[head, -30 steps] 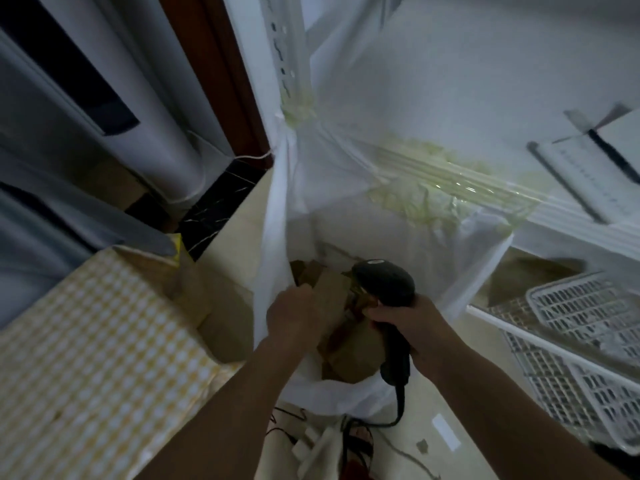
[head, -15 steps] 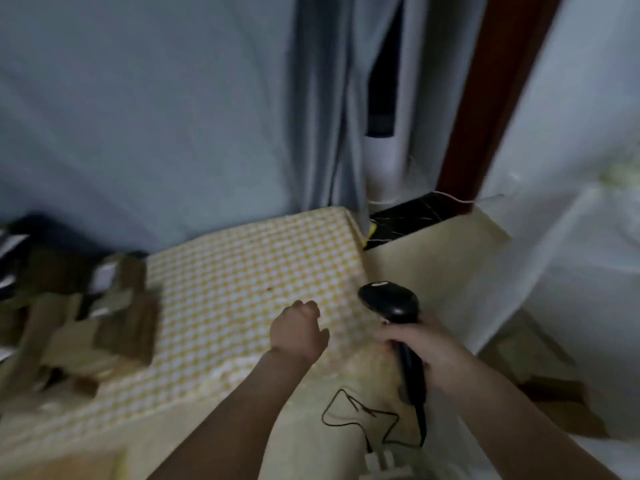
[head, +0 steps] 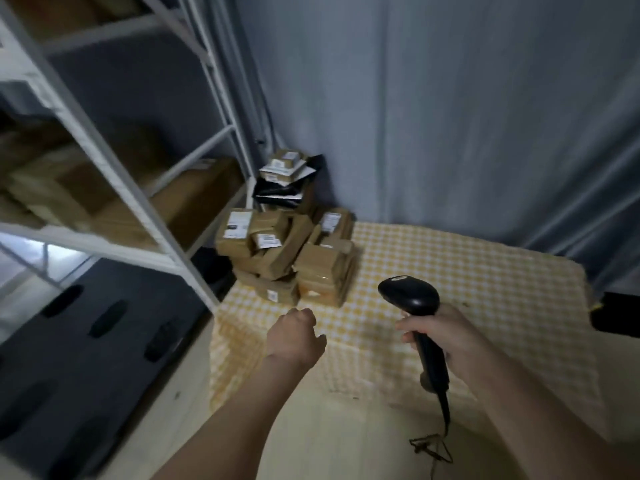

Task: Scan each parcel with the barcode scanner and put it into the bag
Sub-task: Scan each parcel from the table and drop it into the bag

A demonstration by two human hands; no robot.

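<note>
Parcels left: we see a heap of brown taped cardboard parcels with white labels (head: 287,244) piled at the far left corner of the table under its yellow-and-white checked cloth (head: 467,271), with a black plastic mailer (head: 280,194) wedged near the top; we judge that many are not yet scanned.
Bag: out of view, so we cannot count what is already done.
Scanner: our right hand (head: 446,336) grips the handle of the black handheld barcode scanner (head: 412,297), fingers wrapped round it.
Scanner axis: the handle runs roughly upright, tilted slightly, the head on top pointing up and left toward the heap (its cable trails down to the floor).
Left hand: our left hand (head: 294,336) hovers above the cloth's near edge, empty, fingers loosely curled, short of the heap.
Step in hand: we judge it to be the reach for another parcel.
</note>
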